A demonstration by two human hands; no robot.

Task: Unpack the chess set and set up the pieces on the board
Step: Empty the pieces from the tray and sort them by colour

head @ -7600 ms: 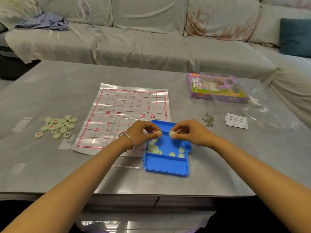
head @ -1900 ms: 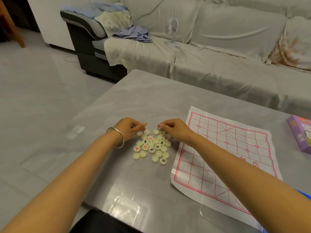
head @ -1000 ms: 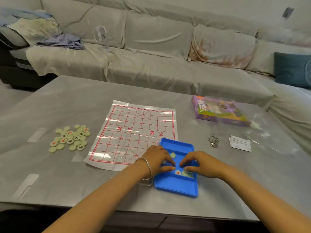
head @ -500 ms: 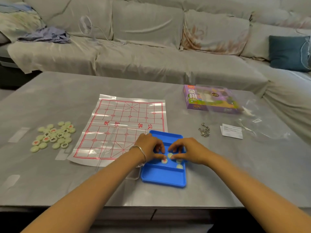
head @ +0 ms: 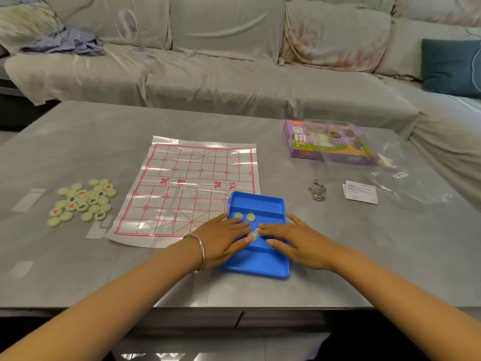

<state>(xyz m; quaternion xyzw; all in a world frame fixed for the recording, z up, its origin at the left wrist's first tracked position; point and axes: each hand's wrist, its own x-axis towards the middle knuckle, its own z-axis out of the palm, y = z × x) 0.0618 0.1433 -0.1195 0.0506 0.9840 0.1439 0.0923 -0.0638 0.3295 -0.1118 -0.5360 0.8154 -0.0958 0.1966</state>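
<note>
On the blue tray, both hands are flattening out over loose pieces

Near the front edge of the table [head: 104, 131], the blue tray [head: 260, 264] is lying with its far left corner overlapping the red-lined board sheet [head: 197, 173]. Two pale pieces [head: 250, 217] are sitting side by side in its middle compartment, and two more pieces [head: 252, 237] are lying just nearer, where the fingertips are meeting. The left hand [head: 221, 241], with a bracelet [head: 199, 252] on its wrist, is reaching in with fingers stretched nearly straight. The right hand [head: 299, 243] is mirroring it, fingers spread and almost flat. Both are touching those nearer pieces and gripping nothing that can be made out. Half a second ago the fingers were curled in a pinch over the same spot; now they are lying lower and flatter.

The pile of pieces [head: 83, 201] is waiting left of the sheet, well apart from the tray. Farther right, metal rings [head: 318, 192], a paper slip [head: 360, 194] and a clear plastic bag [head: 411, 183] are lying in front of the purple box [head: 325, 144]
</note>
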